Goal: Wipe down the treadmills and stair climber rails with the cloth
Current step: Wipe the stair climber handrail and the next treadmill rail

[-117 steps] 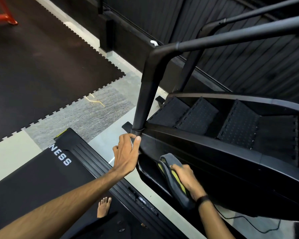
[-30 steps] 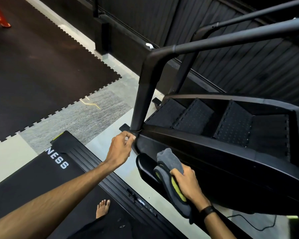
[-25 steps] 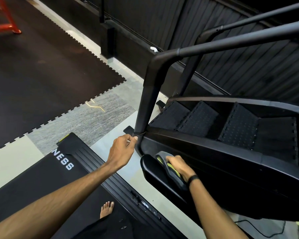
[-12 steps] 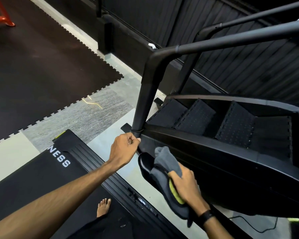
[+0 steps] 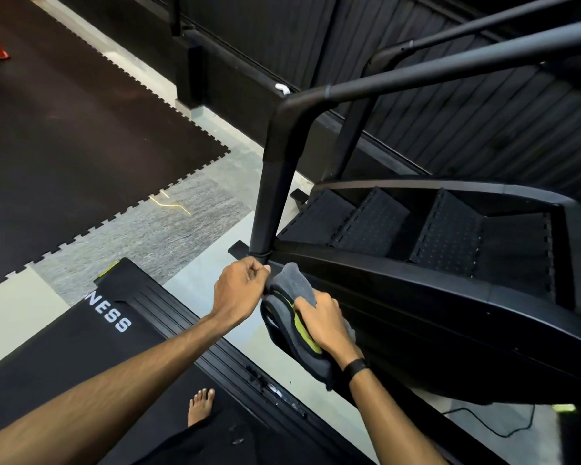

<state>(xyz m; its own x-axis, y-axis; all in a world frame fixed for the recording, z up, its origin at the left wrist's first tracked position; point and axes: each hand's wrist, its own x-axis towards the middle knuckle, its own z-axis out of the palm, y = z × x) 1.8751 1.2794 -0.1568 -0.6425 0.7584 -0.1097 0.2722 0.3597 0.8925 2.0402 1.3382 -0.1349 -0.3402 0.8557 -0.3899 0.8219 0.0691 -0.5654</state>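
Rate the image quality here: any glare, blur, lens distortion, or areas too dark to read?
Head view: wide-angle bowing bends the stair climber rail; black side panel is too dark for detail; slight softness on the right hand and cloth; left hand reads clearly; faint sheen on the pale floor, no harsh glare.

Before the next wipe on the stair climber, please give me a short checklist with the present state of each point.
1. Grey cloth with yellow-green edge in the grip of the right hand: ok.
2. Cloth pressed against the black side panel of the stair climber: ok.
3. Left hand steadying at the base of the black upright rail post: ok.
4. Black upper handrail already wiped: cannot tell.
5. Bare foot standing on the black treadmill deck: ok.
6. Black cable on the floor away from the foot: ok.
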